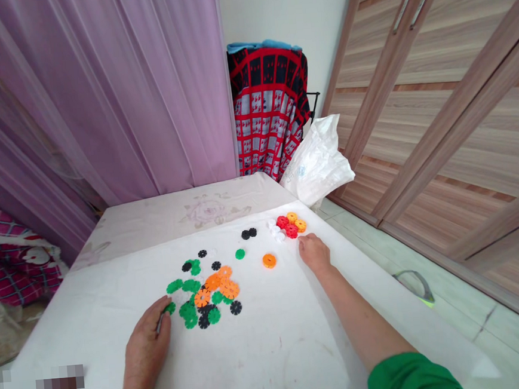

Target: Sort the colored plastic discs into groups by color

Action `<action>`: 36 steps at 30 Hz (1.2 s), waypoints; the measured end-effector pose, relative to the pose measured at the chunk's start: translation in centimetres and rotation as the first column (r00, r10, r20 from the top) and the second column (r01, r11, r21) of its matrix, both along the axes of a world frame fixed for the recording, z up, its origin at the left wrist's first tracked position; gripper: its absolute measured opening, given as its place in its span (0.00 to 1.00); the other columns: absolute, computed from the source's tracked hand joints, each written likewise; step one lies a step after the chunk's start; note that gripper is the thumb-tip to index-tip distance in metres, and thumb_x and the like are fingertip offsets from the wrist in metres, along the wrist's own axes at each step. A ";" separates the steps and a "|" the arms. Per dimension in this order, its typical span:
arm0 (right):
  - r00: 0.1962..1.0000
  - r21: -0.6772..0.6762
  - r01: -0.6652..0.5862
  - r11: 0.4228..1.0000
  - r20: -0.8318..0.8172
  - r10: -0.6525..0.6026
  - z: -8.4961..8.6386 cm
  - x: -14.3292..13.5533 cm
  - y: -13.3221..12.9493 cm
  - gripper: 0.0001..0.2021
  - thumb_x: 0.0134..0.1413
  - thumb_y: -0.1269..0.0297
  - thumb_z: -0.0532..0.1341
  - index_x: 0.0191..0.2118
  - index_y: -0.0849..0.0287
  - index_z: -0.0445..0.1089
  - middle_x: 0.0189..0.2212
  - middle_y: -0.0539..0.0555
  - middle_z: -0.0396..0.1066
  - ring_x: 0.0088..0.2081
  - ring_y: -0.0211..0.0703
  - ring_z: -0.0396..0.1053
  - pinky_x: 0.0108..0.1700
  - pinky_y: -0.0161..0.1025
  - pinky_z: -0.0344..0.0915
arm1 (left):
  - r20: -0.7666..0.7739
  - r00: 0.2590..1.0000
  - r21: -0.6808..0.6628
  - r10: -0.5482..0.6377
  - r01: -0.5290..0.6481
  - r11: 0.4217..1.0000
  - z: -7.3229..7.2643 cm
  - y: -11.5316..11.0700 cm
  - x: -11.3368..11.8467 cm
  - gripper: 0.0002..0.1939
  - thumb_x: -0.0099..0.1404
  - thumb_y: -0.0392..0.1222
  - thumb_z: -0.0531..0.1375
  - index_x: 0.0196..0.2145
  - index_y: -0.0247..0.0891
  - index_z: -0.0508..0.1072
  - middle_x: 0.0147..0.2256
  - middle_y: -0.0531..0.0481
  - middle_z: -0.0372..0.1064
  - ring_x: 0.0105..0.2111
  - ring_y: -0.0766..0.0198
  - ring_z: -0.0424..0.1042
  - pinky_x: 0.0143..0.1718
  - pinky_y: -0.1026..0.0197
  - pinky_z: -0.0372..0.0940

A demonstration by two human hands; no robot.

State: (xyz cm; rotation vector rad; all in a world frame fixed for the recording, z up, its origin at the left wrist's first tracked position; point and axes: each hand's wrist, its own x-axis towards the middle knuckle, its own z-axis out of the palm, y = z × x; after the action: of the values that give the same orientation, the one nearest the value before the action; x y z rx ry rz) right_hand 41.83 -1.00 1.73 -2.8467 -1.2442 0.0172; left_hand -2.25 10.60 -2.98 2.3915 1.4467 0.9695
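Observation:
My left hand [149, 341] rests at the left edge of a loose pile of notched plastic discs, its fingertips closed on a green disc [170, 309]. Green, black and orange discs [202, 297] overlap in that pile. My right hand [313, 251] is curled on the cloth just below the red discs [292, 231]; what its fingers hold, if anything, is hidden. White discs [277, 232] and yellow discs [300, 225] lie beside the red ones. Between the hands are an orange disc [269, 261], a single green disc [240, 254] and two black discs [249, 233].
A white cloth [263, 350] covers the near table, with a flowered cover [166, 217] behind. A white plastic bag [317, 160] stands at the far right corner. Purple curtains [152, 89] hang behind, and a wooden wardrobe [414, 98] stands to the right.

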 end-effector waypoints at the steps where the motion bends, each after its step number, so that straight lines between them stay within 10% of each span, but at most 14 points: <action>1: 1.000 0.005 0.005 1.000 0.009 -0.005 -0.1 -0.1 0.1 0.21 0.66 0.65 0.44 0.52 0.56 0.71 0.50 0.60 0.68 0.48 0.46 0.69 0.43 0.38 0.64 | -0.001 1.000 0.000 0.002 -0.002 1.000 0.0 0.0 0.0 0.19 0.63 0.49 0.51 0.45 0.43 0.76 0.47 0.48 0.77 0.46 0.57 0.76 0.51 0.56 0.70; 25: 0.997 0.175 0.068 0.982 -0.048 -0.061 1.8 0.0 1.8 0.20 0.63 0.56 0.52 0.56 0.56 0.65 0.51 0.60 0.69 0.48 0.46 0.70 0.45 0.38 0.63 | -0.044 0.999 0.002 -0.007 0.007 1.000 0.2 0.0 -0.1 0.19 0.64 0.49 0.50 0.44 0.43 0.76 0.48 0.48 0.76 0.46 0.57 0.76 0.51 0.56 0.70; 36: 0.993 -0.049 0.051 0.998 -0.104 -0.056 4.6 1.2 5.6 0.25 0.55 0.46 0.57 0.48 0.61 0.73 0.46 0.63 0.75 0.50 0.53 0.71 0.45 0.40 0.64 | -0.032 0.999 0.018 -0.003 0.003 1.000 -0.5 0.2 -0.3 0.19 0.63 0.49 0.51 0.44 0.43 0.77 0.48 0.49 0.76 0.47 0.56 0.75 0.52 0.54 0.70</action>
State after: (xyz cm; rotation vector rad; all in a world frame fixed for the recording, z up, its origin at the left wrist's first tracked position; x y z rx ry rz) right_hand 43.07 4.63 6.30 -2.8746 -1.1626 0.1939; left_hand -2.53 10.82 -3.47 2.4323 1.4508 0.9521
